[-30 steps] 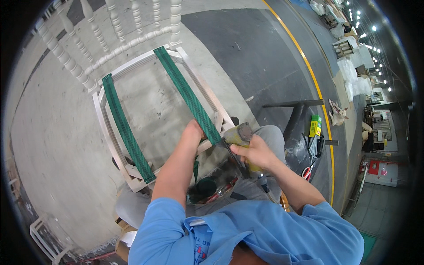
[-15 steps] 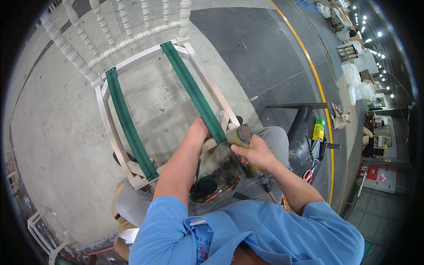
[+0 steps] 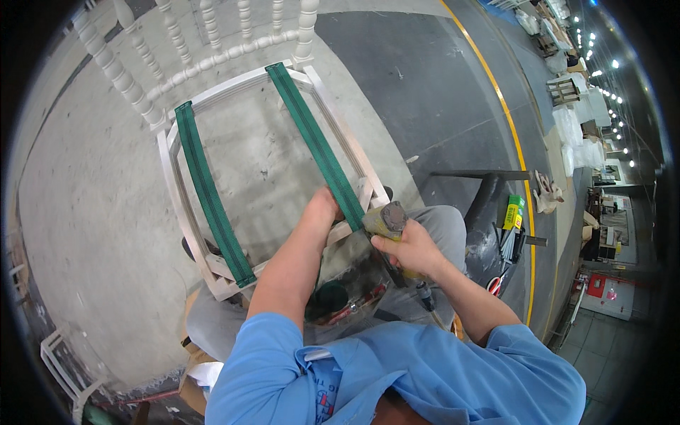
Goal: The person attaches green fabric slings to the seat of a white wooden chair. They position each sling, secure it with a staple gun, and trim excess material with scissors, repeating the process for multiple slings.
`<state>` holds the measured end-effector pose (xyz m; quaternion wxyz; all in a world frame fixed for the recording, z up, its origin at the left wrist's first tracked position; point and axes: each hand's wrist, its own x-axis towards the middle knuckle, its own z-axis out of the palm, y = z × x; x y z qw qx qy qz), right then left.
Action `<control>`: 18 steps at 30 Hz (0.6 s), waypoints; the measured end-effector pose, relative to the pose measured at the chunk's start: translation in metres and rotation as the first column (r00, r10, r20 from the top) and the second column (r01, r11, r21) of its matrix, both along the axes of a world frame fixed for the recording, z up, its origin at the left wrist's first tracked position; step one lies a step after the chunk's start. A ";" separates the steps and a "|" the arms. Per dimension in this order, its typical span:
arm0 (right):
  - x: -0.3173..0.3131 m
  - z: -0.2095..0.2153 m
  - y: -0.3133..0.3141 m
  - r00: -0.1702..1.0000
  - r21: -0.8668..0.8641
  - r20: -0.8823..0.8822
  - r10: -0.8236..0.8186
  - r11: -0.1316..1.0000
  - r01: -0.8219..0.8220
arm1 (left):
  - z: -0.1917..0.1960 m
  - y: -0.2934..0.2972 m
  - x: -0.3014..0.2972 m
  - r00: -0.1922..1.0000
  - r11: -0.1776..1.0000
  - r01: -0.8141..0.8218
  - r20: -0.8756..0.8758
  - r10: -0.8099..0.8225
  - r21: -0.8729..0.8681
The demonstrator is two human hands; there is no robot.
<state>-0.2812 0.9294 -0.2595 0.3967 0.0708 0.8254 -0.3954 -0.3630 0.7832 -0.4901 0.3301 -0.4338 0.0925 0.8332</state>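
Note:
A white wooden chair frame [image 3: 340, 131] with an open seat stands in front of me. Two green webbing straps, a left strap [image 3: 207, 191] and a right strap [image 3: 315, 142], run across the seat opening from back to front. In my right hand [image 3: 411, 246] is a worn yellowish staple gun [image 3: 386, 221], its nose by the near end of the right strap at the front rail. My left hand [image 3: 324, 205] reaches down inside the seat opening beside that strap; its fingers are hidden behind the strap and rail.
White turned spindles [image 3: 212, 28] form the chair's back. A clear-sided container [image 3: 347, 290] with a green roll and tools sits between my legs. At the right, a dark stand [image 3: 485, 219] holds a green-yellow box [image 3: 513, 211] and red-handled scissors [image 3: 498, 283]. A yellow floor line [image 3: 520, 152] runs beyond.
The view has shifted slightly, so the chair sits a little further right in the picture. Both hands keep nearly the same place at the strap's near end.

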 end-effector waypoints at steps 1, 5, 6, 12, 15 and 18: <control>0.001 0.000 -0.001 1.000 0.024 0.006 0.016 1.000 -0.016 | 0.000 0.000 0.000 1.000 1.000 0.002 0.000 -0.002 0.002; 0.003 0.001 -0.004 1.000 0.046 0.011 0.008 0.999 -0.009 | 0.000 0.000 0.001 1.000 1.000 0.006 -0.011 -0.006 0.012; 0.003 0.001 -0.005 1.000 0.033 0.012 0.021 0.999 -0.021 | 0.000 0.000 0.000 1.000 1.000 0.006 -0.020 -0.006 0.018; 0.010 0.000 -0.008 0.998 0.049 0.025 0.052 0.997 -0.054 | 0.001 -0.002 0.001 0.996 0.998 0.064 -0.055 -0.064 0.010; 0.011 0.007 0.000 1.000 0.022 0.000 0.014 1.000 -0.014 | 0.000 -0.006 0.012 0.928 0.933 0.318 -0.145 -0.342 -0.167; 0.010 0.022 0.019 0.995 -0.122 -0.031 -0.091 0.989 0.086 | 0.003 -0.019 0.027 0.509 0.448 0.620 -0.105 -0.855 -0.644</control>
